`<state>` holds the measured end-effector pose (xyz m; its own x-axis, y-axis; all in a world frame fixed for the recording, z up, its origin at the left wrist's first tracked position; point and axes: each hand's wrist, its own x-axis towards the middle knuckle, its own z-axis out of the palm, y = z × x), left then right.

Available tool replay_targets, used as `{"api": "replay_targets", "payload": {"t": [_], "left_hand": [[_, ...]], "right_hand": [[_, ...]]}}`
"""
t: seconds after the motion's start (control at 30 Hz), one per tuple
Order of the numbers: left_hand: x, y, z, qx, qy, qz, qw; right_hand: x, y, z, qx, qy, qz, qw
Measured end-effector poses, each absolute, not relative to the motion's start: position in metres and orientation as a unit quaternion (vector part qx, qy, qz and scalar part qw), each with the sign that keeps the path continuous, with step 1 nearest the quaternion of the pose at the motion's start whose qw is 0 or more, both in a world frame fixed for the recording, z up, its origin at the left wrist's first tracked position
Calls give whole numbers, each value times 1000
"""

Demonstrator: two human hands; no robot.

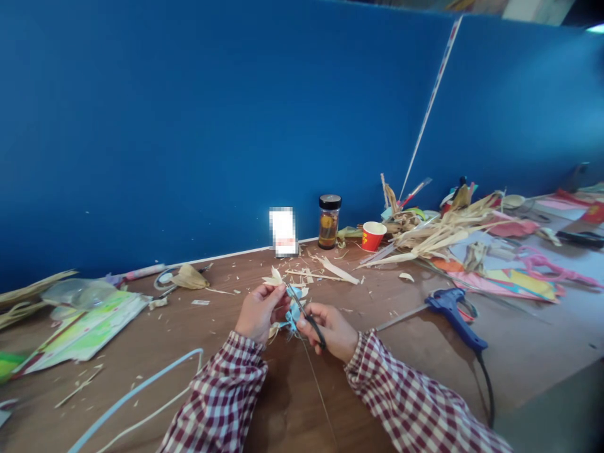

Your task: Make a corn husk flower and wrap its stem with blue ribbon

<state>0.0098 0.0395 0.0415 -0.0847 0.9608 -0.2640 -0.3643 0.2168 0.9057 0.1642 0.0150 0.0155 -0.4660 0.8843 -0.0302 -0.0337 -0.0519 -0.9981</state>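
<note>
Between finger and thumb, my left hand (259, 311) pinches a pale piece of corn husk (274, 277), its pointed tips sticking up past the fingers. My right hand (330, 330) grips a pair of scissors (314, 329) with black handles, the blades angled up and left to the husk by my left fingertips. Light-blue pieces (293, 309) show between and behind the hands, partly covered; what holds them cannot be made out. A thin thread (318, 384) runs down from there over the brown table toward me.
Right of my hands lies a blue glue gun (450, 308) with a glue stick and black cord. Behind stand a dark-lidded jar (329, 223) and a red paper cup (374, 238). Husks (438, 229) pile at right; a green-yellow painted sheet (94, 327) lies left. Scraps litter the table (226, 274).
</note>
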Motion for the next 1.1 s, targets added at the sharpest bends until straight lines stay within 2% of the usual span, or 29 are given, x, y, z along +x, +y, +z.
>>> {"api": "replay_targets", "payload": {"t": [0.6,0.83,1.1], "left_hand": [[11,37,45,304,486,532,623],[10,38,43,310,488,530,620],[9,39,40,317,490,529,616]], "right_hand": [[165,15,15,-346,-580,645,358],[167,14,18,-374,-580,655,309],[169,15,18,-363,-581,663,302]]}}
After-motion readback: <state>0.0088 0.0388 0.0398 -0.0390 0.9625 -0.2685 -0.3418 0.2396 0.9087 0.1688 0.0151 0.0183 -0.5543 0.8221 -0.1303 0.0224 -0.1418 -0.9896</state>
